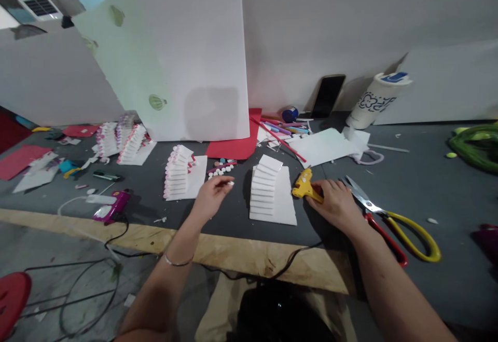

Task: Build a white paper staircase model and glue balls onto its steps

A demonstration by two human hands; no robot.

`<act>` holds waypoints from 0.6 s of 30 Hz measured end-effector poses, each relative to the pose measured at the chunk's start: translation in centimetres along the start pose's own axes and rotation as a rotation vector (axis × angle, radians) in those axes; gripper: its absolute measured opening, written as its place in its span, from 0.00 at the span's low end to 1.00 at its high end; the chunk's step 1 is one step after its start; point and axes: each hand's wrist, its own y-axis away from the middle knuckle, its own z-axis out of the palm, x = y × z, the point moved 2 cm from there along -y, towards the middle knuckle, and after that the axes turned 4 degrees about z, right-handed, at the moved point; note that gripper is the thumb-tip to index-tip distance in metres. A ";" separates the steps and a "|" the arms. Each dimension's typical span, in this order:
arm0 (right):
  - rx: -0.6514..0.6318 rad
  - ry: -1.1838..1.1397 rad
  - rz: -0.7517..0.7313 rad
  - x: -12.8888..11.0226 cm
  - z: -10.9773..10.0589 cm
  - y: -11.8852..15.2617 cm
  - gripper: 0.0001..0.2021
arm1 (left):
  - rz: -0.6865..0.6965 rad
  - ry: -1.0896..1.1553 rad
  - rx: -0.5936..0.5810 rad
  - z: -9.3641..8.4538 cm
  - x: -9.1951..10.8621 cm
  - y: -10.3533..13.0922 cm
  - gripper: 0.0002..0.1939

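Note:
Between the fingertips of my left hand (213, 195) is a small white piece (231, 183), held above the dark table. My right hand (330, 201) is closed round the handle of a yellow glue gun (304, 185), whose nozzle points up and away. A white card with a fanned stack of white strips (264, 191) lies between my hands. Left of my left hand is a similar card (179, 176) whose strips carry pink round ends. Several small white round pieces (218, 172) lie just beyond my left fingers.
Large scissors (373, 208) lie right of my right hand. A white cup (373, 100) and a phone (329, 95) stand at the back. A pink glue gun (116, 206) lies left. A black cable (290, 264) hangs along the front edge (252, 254).

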 end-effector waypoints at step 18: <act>-0.081 -0.929 -0.025 -5.7 -3.7 -0.7 0.08 | -0.279 0.750 -0.402 11.2 4.0 -0.2 0.20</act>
